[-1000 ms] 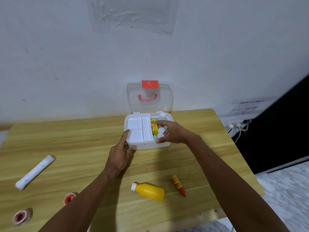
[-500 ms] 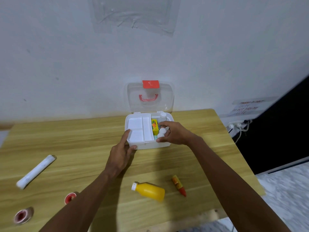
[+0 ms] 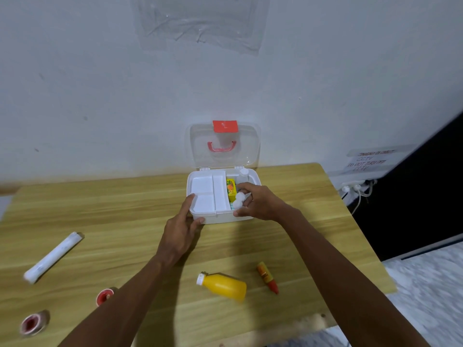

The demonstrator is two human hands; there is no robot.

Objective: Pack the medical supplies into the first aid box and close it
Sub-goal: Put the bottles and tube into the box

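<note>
Left hand (image 3: 181,227) spread flat, right hand (image 3: 260,204) fingers (image 3: 246,200) curled, pinching

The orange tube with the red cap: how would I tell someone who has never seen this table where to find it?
Start at the open first aid box at the far side of the wooden table, then come toward the near edge. A yellow bottle lies there on its side; the orange tube lies just to its right. It is the only slim, pen-shaped item with a red tip.
</note>
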